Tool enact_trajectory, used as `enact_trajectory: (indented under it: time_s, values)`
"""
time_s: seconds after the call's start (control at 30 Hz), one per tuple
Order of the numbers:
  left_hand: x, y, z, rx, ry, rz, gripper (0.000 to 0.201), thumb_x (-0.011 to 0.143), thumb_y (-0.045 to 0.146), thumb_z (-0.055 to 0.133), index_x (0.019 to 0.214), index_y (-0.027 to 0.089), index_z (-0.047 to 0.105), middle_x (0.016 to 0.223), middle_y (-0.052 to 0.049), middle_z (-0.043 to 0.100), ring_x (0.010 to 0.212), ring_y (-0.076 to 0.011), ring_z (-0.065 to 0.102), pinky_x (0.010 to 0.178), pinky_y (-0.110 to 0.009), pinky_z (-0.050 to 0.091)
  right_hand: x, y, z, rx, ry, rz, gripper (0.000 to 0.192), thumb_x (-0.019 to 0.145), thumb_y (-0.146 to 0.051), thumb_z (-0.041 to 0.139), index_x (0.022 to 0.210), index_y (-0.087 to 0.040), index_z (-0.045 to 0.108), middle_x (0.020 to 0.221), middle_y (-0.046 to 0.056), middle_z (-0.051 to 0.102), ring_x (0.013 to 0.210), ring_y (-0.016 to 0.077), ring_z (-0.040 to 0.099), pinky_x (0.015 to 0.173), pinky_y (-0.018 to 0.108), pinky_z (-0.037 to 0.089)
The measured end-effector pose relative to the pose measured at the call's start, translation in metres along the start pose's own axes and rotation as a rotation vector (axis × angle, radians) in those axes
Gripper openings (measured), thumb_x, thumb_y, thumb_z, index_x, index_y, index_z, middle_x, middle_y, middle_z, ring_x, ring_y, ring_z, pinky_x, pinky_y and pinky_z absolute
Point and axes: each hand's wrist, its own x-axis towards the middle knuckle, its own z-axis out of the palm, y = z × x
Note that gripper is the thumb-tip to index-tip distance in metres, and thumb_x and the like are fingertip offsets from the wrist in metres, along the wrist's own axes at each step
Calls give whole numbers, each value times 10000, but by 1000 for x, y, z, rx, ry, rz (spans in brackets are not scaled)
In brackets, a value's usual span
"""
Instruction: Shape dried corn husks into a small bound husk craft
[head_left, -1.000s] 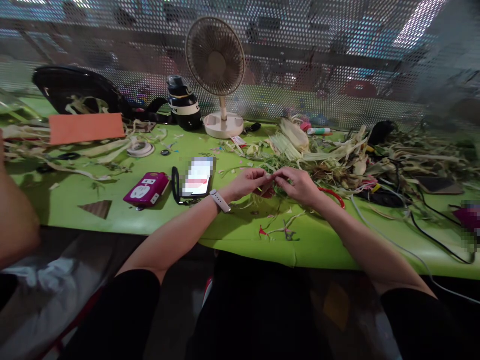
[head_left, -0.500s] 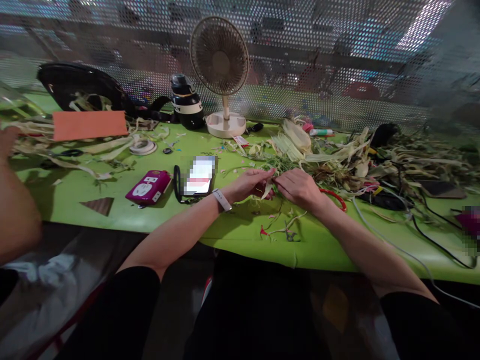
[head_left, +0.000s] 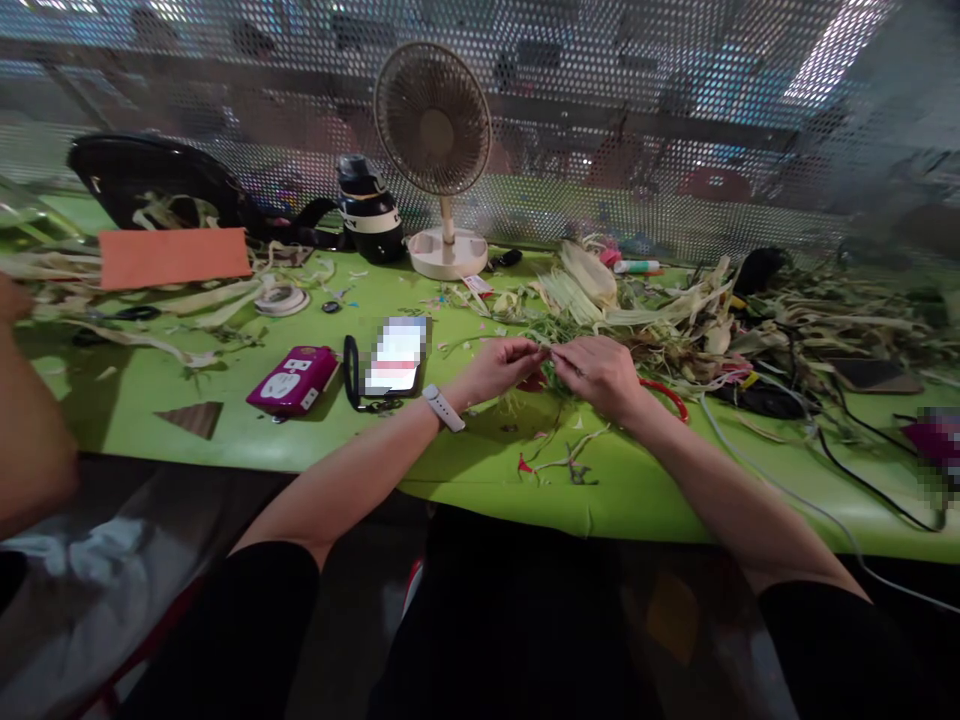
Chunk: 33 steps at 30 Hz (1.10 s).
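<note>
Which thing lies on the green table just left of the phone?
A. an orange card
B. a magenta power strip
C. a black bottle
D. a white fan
B: the magenta power strip lies beside the phone on its left; the fan stands farther back.

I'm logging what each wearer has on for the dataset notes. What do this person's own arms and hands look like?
Both forearms are bare. The left hand has a pale, light-coloured band, seemingly a watch, on its wrist. The right hand shows no ring, band or glove. Short black sleeves cover the upper arms of both.
</note>
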Motion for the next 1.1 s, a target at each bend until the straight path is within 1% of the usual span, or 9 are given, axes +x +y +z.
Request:
enact_trajectory:
  time_s: [0.13, 0.27, 0.37, 0.53, 0.67, 0.8, 0.9, 1.0, 1.1]
  values:
    - [-1, 0, 0, 243, 17, 135, 316, 900, 462, 593, 885, 148, 627, 825, -37, 668, 745, -115, 641, 644, -232, 539, 0, -1, -2, -65, -19, -32, 279, 974, -241, 480, 902, -160, 738, 786, 79, 731, 686, 172, 611, 647, 318, 404]
    - [-5, 7, 1, 355, 47, 159, 271, 922, 396, 547, 830, 151, 615, 745, -9, 602, 647, -89, 536, 613, -224, 479, 1, -3, -6, -166, -62, -107, 268, 974, -231, 480, 941, -138, 729, 821, 95, 737, 718, 179, 599, 670, 330, 373]
    - [-6, 11, 3, 300, 70, 117, 271, 914, 398, 549, 819, 152, 613, 755, -6, 597, 663, -89, 533, 593, -211, 457, 2, -7, -7, -245, -66, -155, 265, 955, -217, 483, 952, -124, 730, 819, 96, 737, 718, 184, 582, 673, 334, 353]
    - [-2, 6, 7, 52, 107, -3, 340, 865, 478, 626, 837, 140, 613, 776, -22, 652, 712, -107, 617, 632, -237, 526, 3, -15, -5, -269, -40, -171, 250, 893, -202, 511, 864, -116, 744, 738, 94, 713, 685, 192, 570, 666, 348, 354]
    - [1, 0, 7, -53, 125, -27, 326, 883, 454, 629, 823, 135, 591, 752, -15, 660, 705, -96, 649, 651, -237, 553, 2, -14, -4, -147, 5, -116, 299, 877, -200, 514, 1020, -94, 755, 792, 109, 744, 697, 204, 616, 657, 350, 407]
    - [3, -2, 5, -60, 77, 17, 306, 904, 437, 612, 830, 143, 573, 763, -13, 675, 688, -83, 655, 658, -234, 569, 2, -9, -3, 148, 83, 129, 309, 895, -251, 516, 1060, -158, 759, 847, 91, 761, 732, 197, 665, 684, 324, 498]
    - [3, -4, 4, -36, 70, 40, 294, 909, 429, 607, 826, 151, 565, 751, -2, 673, 667, -77, 652, 658, -235, 571, 4, -8, -4, 359, 75, 268, 287, 891, -283, 547, 1051, -179, 762, 876, 85, 764, 744, 191, 682, 700, 318, 535]
    - [4, -7, 3, 13, 79, 92, 291, 909, 429, 605, 825, 152, 575, 734, 9, 662, 657, -71, 642, 673, -233, 566, 6, -10, -5, 479, 54, 297, 252, 868, -293, 587, 986, -178, 778, 896, 89, 771, 753, 191, 694, 705, 315, 550]
    - [5, -9, 3, 47, 73, 159, 317, 908, 449, 594, 801, 152, 570, 711, 9, 645, 651, -77, 629, 681, -244, 560, 7, -12, -6, 558, 44, 337, 219, 848, -285, 610, 930, -190, 789, 848, 70, 772, 733, 184, 695, 694, 308, 552]
